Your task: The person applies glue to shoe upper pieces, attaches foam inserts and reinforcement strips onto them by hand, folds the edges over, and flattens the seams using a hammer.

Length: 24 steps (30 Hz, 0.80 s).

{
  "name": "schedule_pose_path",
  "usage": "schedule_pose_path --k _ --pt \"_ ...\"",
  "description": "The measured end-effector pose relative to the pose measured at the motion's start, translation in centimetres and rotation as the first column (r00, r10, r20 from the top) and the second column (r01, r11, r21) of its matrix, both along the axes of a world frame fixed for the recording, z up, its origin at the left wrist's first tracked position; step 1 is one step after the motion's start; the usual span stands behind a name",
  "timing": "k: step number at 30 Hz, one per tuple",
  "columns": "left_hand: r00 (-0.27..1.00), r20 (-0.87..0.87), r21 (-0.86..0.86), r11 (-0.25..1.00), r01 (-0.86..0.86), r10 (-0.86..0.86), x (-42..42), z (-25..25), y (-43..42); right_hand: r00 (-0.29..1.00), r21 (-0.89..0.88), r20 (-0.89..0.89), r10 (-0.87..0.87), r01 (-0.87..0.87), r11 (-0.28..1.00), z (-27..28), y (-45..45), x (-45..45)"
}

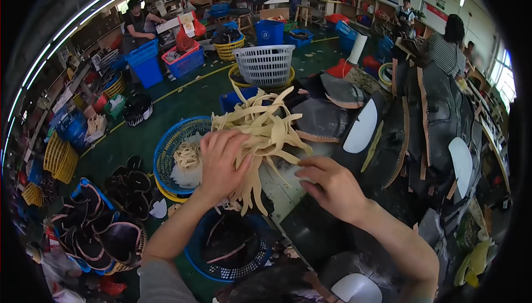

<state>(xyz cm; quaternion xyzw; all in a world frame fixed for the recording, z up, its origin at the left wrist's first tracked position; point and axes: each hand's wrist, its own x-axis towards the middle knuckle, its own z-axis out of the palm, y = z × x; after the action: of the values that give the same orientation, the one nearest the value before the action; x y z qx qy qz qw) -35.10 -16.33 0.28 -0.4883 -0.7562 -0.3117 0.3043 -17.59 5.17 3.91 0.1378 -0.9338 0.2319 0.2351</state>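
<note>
A heap of long cream-coloured strips [263, 131] lies tangled at the edge of the work table, some hanging over its side. My left hand [224, 162] rests against the left of the heap, fingers stretched out and thumb apart. Just right of the strips is my right hand [335, 189], its fingers bent and apart, with nothing visible in them. One strip end comes close to its fingertips. Left of my left hand, a blue basket [160, 148] holds a small cream bundle [187, 155] and clear plastic.
Black curved pieces with tan edges [316, 117] and white flat pieces [360, 127] cover the table's right. Below stands a blue basket [194, 261] of black pieces; another full basket [133, 242] is at left. A white basket [266, 65] stands ahead. Co-workers [446, 48] sit farther off.
</note>
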Motion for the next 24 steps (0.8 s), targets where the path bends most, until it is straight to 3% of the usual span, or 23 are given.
schedule_pose_path --k 1,3,4,6,8,9,10,12,13,15,18,20,22,24 --pt "1.000 0.006 0.048 0.998 -0.028 0.028 -0.4 -0.2 -1.0 1.000 0.007 -0.003 0.021 -0.021 1.000 0.2 -0.8 -2.4" --pt "0.998 0.009 0.083 0.994 -0.067 0.066 -1.5 -0.6 -2.3 0.974 0.180 -0.215 0.068 -0.029 0.983 0.2 -2.4 -6.0" --pt "0.988 0.078 0.125 0.981 -0.145 0.136 -2.3 -1.3 -2.7 0.973 0.177 -0.217 0.080 -0.042 0.983 -0.2 -2.8 -7.2" --pt "0.963 0.159 0.165 0.956 -0.241 0.216 -3.8 -3.1 -3.5 0.986 0.411 -0.154 0.069 0.000 0.912 -1.5 -3.5 -9.1" --pt "0.811 0.583 0.146 0.988 -0.049 -0.046 -5.5 -4.4 -4.0 0.986 0.509 -0.153 0.067 0.020 0.861 -2.6 -2.5 -9.9" --pt "0.728 0.675 0.189 0.982 -0.007 -0.125 -5.8 -4.7 -4.2 0.987 0.595 -0.156 0.049 0.054 0.802 -3.1 -2.0 -9.9" --pt "0.720 0.682 0.197 0.980 -0.013 -0.127 -5.5 -4.7 -4.3 0.988 0.602 -0.144 0.054 0.044 0.797 -3.2 -1.8 -9.7" --pt "0.833 0.519 0.270 0.961 0.052 -0.191 -4.9 -3.9 -4.2 0.988 0.445 -0.154 0.021 0.051 0.894 -2.9 -1.6 -9.2" --pt "0.832 0.517 0.276 0.959 0.059 -0.200 -4.7 -3.2 -4.1 0.988 0.450 -0.154 0.014 0.057 0.891 -2.9 -1.7 -9.2" --pt "0.998 0.063 0.046 0.999 0.003 -0.006 -4.4 -2.2 -3.8 0.988 0.257 -0.136 -0.071 0.104 0.961 -2.6 -2.4 -9.6" --pt "0.965 0.197 0.178 0.974 0.139 -0.173 -4.7 -2.3 -3.2 0.980 0.168 -0.191 -0.051 0.083 0.982 -1.8 -4.1 -11.1" --pt "0.951 0.231 0.111 0.976 0.185 -0.207 -4.7 -2.2 -2.5 0.977 0.122 -0.211 0.008 0.019 0.992 -2.2 -5.0 -12.0" --pt "0.967 0.200 0.101 0.985 0.141 -0.159 -4.6 -2.2 -1.9 0.988 0.139 -0.145 -0.046 0.066 0.988 -3.7 -4.8 -12.9" --pt "0.991 0.115 0.128 0.990 0.054 -0.069 -3.9 -1.8 -1.4 0.977 0.125 -0.200 -0.072 0.099 0.987 -5.0 -4.4 -13.5"
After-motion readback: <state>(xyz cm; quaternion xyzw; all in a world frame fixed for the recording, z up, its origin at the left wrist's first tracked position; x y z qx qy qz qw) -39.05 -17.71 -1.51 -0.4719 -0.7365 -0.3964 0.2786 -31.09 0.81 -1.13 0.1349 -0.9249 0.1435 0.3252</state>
